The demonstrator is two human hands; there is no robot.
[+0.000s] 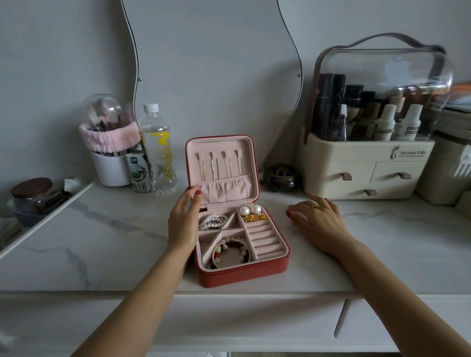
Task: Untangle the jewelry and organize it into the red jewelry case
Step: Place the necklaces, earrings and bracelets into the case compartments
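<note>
Reaching across the white marble-patterned tabletop (95, 234) — left hand (183, 219) lying with straight fingers against the lower left edge of the upright lid of the open square red jewelry case (242, 273), right hand (316, 215) resting palm-down, fingers relaxed and spread, just beside it.

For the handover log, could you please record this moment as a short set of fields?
case: red jewelry case open on the marble tabletop, lid upright
lid: thin chains hang above a gathered pocket
tray: pearl bracelet rear left; pearl earrings rear right; beaded bracelets front; ring rolls empty
left hand: touches the lid's left edge
right hand: rests flat on the tabletop, wearing a ring
</note>
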